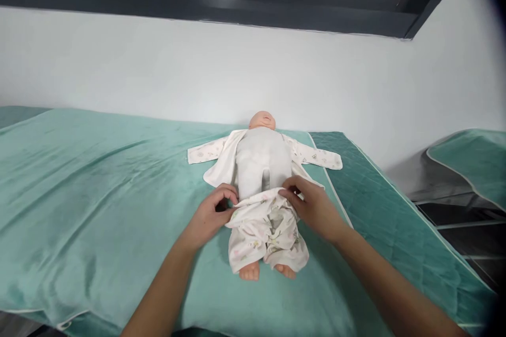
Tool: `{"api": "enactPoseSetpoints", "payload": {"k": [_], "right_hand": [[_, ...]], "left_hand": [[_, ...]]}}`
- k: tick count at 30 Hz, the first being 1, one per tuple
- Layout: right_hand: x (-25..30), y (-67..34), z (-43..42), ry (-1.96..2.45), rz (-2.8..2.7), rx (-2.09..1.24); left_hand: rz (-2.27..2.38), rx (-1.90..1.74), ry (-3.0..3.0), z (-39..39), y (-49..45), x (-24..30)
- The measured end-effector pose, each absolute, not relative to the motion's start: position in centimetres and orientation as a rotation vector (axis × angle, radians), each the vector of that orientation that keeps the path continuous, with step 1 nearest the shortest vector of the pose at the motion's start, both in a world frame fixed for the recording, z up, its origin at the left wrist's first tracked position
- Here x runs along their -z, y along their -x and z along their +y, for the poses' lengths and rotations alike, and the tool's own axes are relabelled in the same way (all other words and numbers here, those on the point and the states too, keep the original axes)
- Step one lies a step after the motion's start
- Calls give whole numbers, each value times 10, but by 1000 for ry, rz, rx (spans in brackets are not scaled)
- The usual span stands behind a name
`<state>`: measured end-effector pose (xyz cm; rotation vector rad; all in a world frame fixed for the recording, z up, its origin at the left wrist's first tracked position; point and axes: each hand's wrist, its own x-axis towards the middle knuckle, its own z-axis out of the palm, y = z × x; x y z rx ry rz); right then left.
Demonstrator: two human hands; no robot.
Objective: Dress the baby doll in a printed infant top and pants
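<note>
A baby doll (264,155) lies on its back, its head toward the wall and its bare feet toward me. Its torso is pale grey cloth. White printed baby pants (253,231) cover the lower legs, bunched below the knees, with the waistband around the thighs. My left hand (213,213) pinches the waistband at its left end. At the right end, my right hand (310,202) grips the same waistband between thumb and fingers. An open white printed baby shirt (223,160) lies spread under the doll, both sleeves stretched out sideways.
A smooth green sheet (98,195) with some creases covers the bed, over a darker quilted mattress cover (371,205) at the right. Behind the doll rises a white wall (177,68) below a dark window frame (256,2). Another green-covered bed (474,160) stands at the far right, beyond a gap.
</note>
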<state>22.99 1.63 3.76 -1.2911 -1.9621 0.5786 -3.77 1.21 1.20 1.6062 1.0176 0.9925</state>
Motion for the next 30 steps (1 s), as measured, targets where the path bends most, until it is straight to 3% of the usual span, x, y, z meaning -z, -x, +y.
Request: {"api": "enactPoseSetpoints", "payload": {"k": [7, 12, 23, 30], "right_hand": [[-44, -236, 58, 1276, -1620, -953], [-40, -243, 67, 1253, -1605, -1040], [-76, -234, 99, 1387, -2000, -410], [-43, -228, 112, 1282, -1713, -629]], "left_hand": [[1300, -1078, -1716, 37, 25, -24], [1490, -1083, -1856, 79, 24, -30], [1759, -821, -1881, 98, 17, -4], [1653, -898, -1874, 96, 17, -6]]}}
